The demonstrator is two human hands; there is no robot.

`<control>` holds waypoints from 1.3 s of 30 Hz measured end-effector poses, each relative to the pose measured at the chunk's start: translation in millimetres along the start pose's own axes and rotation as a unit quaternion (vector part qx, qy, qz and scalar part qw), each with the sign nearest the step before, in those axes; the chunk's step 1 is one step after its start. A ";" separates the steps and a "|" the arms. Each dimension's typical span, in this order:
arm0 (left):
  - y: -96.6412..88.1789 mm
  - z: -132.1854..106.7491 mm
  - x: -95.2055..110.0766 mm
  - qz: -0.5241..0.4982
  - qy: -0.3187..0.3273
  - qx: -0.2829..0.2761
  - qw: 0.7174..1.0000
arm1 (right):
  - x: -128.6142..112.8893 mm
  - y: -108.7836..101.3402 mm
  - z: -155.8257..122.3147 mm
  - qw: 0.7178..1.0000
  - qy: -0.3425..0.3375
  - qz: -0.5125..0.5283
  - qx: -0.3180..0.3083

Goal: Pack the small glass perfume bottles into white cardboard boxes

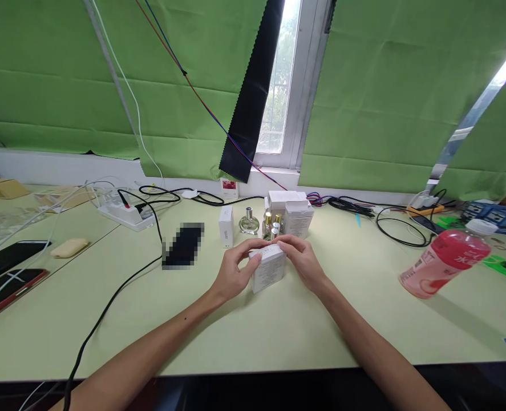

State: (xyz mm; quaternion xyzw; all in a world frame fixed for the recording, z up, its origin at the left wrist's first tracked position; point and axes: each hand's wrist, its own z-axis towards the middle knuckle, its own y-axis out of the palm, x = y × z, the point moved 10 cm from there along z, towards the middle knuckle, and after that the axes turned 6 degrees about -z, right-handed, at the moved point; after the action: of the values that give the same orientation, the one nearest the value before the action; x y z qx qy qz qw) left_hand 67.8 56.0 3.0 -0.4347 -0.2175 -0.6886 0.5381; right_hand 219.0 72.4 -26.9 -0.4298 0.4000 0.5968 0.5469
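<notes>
A small white printed box [268, 273] stands on the pale table between my two hands. My left hand [234, 269] grips its upper left edge, with the thumb on the near face and the fingers behind the top. At the upper right corner, the bent fingers of my right hand [303, 260] press on the same box. Just behind it are a round glass perfume bottle [248, 224] with a silver cap and several small bottles with gold or silver caps [268, 220], partly hidden. A slim white box [226, 227] stands to the left, and another white box [299, 218] to the right.
A pink drink bottle [447, 260] stands at the right. On the left lie a blurred dark phone [183, 245], two more phones, a beige case [69, 248] and a white power strip [126, 214]. A black cable [120, 291] crosses the table's left side to the front edge.
</notes>
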 end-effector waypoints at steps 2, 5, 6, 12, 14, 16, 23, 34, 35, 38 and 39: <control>-0.5 0.4 -1.1 -0.018 -0.019 0.007 1.000 | 0.4 -0.2 -0.3 1.000 -0.002 0.000 0.000; -4.8 1.2 -6.3 -0.045 -0.052 0.035 0.997 | 0.7 -0.8 -1.0 1.000 -0.002 -0.005 0.003; -6.8 1.4 -9.4 -0.059 -0.065 0.049 0.995 | 0.7 -1.1 -1.1 1.000 0.000 -0.009 0.005; -20.4 1.7 -27.5 -0.119 -0.112 0.131 0.978 | -0.4 -1.5 -1.4 1.000 0.003 -0.028 0.009; -23.6 1.8 -29.3 -0.120 -0.114 0.148 0.975 | -0.8 -1.4 -1.5 0.999 0.002 -0.031 0.007; -25.3 2.0 -30.0 -0.122 -0.114 0.156 0.973 | -0.7 -1.3 -1.6 0.999 0.004 -0.032 0.006; -27.3 1.6 -30.4 -0.114 -0.115 0.168 0.972 | -0.8 -0.2 -2.1 0.999 0.014 -0.039 0.007; -26.1 2.8 -35.1 -0.125 -0.138 0.159 0.970 | -1.7 -1.1 -2.5 0.999 0.018 -0.031 0.004; -26.0 2.9 -35.7 -0.127 -0.138 0.159 0.969 | -1.4 -1.2 -2.4 0.999 0.019 -0.031 0.004; -26.3 2.9 -37.1 -0.129 -0.138 0.158 0.969 | -0.1 -1.4 -2.0 0.999 0.024 -0.031 0.005; -26.4 2.9 -37.5 -0.129 -0.137 0.158 0.969 | 0.1 -1.2 -1.9 0.999 0.025 -0.031 0.005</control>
State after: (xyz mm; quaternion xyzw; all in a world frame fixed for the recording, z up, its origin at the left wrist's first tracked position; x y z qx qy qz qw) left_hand 45.8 87.6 -22.3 -0.4023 -0.4497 -0.6431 0.4715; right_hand 220.4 70.7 -27.6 -0.4534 0.4031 0.5668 0.5573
